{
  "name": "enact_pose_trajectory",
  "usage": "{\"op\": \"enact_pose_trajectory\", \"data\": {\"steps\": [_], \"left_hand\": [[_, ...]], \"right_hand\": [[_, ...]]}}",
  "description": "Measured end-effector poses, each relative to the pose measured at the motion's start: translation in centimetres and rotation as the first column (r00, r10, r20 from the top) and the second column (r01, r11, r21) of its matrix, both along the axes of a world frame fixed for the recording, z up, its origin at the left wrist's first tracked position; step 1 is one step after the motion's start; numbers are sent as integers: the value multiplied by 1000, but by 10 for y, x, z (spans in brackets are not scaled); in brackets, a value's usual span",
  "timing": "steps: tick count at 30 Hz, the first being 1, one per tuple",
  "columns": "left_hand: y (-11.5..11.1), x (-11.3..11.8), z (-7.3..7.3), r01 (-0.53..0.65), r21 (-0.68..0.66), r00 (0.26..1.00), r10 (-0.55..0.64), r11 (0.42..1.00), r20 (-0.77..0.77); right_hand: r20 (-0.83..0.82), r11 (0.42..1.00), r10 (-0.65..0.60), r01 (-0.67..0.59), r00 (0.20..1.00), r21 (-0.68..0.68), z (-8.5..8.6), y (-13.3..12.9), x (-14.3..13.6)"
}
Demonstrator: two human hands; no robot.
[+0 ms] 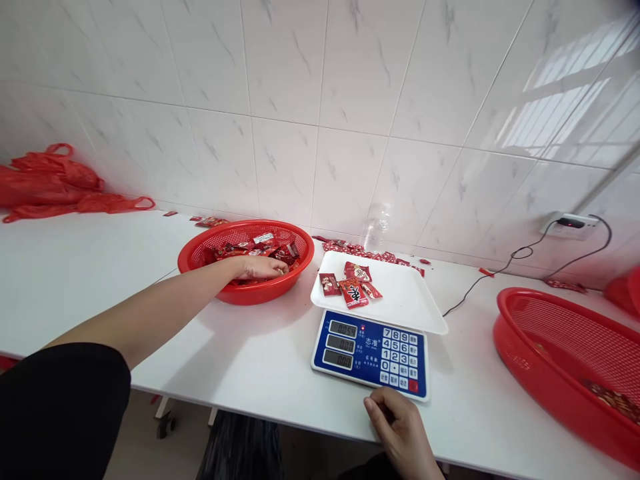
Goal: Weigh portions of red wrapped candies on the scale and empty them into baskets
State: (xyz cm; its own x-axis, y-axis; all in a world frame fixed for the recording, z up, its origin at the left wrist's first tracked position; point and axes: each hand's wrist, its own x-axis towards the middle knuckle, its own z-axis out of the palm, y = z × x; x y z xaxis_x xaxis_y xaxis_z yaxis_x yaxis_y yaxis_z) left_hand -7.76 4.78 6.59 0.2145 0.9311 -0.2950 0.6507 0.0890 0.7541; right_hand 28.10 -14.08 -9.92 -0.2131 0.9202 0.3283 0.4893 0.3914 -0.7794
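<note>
My left hand [264, 267] reaches into a round red plastic basket [260, 292] holding many small red snack packets [235, 251]. Its fingers are bent together over the packets, and whatever they grip is hidden. My right hand [397, 423] is loosely curled at the table's front edge, just below the scale, with nothing seen in it. The digital scale has a blue keypad panel [373, 383] and a white weighing tray [400, 293]. Several red packets [353, 292] lie on the tray's left half. The top display [343, 329] seems to read 0.054.
A second red basket [530, 373] stands at the right with some packets inside. Flat red wrappers [365, 251] lie along the tiled wall behind the scale. Red plastic bags [60, 180] are heaped at the far left. A black cable [480, 281] runs to a wall socket [573, 225].
</note>
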Motion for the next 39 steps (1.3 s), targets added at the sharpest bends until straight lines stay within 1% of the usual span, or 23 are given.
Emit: {"op": "enact_pose_trajectory", "data": {"steps": [3,5,7,9,11,13,16,20,22,24,26,28,29,30,32,33,34,35,36,38,39], "left_hand": [[1,2,5,89,-32,995,-88,996,41],[3,3,10,61,-7,986,-60,998,153],[5,2,16,-5,11,965,2,1000,264],[7,3,22,-52,26,949,41,998,311],[9,8,26,-60,47,944,41,997,328],[10,17,30,-59,89,930,22,994,367],[6,40,33,-57,157,906,-15,986,423],[-4,74,33,-14,167,903,-59,986,425],[-7,85,31,-5,179,915,-68,984,398],[-5,87,30,-27,213,928,-55,977,367],[0,78,32,-90,251,940,-1,964,342],[5,60,36,-121,268,955,38,956,295],[8,49,39,-98,259,969,33,961,245],[9,37,42,-51,230,986,13,972,164],[13,16,45,48,129,997,-39,990,-72],[16,8,44,69,88,979,-50,994,-199],[19,2,42,76,73,950,-50,994,-308],[24,0,37,80,86,923,-41,993,-383],[29,-1,31,93,116,908,-37,989,-417],[41,6,17,137,166,915,-61,977,-400],[47,10,9,151,167,925,-79,974,-371]], "right_hand": [[4,1000,-3,3,1000,-8,1,0,-1],[6,1000,-6,6,1000,-11,1,0,-2],[13,1000,1,-1,1000,-9,2,-1,-2],[21,1000,6,-6,1000,-9,3,0,-2],[23,1000,8,-8,1000,-12,4,0,-2],[19,1000,6,-6,1000,-14,5,1,-3],[15,1000,7,-7,1000,-18,7,1,-3],[7,1000,4,-4,1000,-16,12,0,-4],[-3,1000,7,-7,1000,-14,13,-1,-4],[-9,1000,11,-11,1000,-17,13,-1,-3],[-5,1000,11,-11,1000,-16,12,0,-3],[1,1000,10,-10,1000,-8,10,1,-2],[2,1000,12,-12,1000,-1,9,1,-2],[0,1000,11,-11,1000,7,8,1,-3],[-12,1000,-13,14,1000,27,6,1,-4],[-21,999,-33,34,999,35,6,0,-5],[-31,998,-52,53,998,40,5,0,-6],[-39,997,-70,71,997,40,4,0,-8],[-44,996,-82,83,996,37,4,0,-8],[-51,996,-88,89,995,27,3,-1,-10],[-53,995,-91,92,994,23,3,-1,-10]]}}
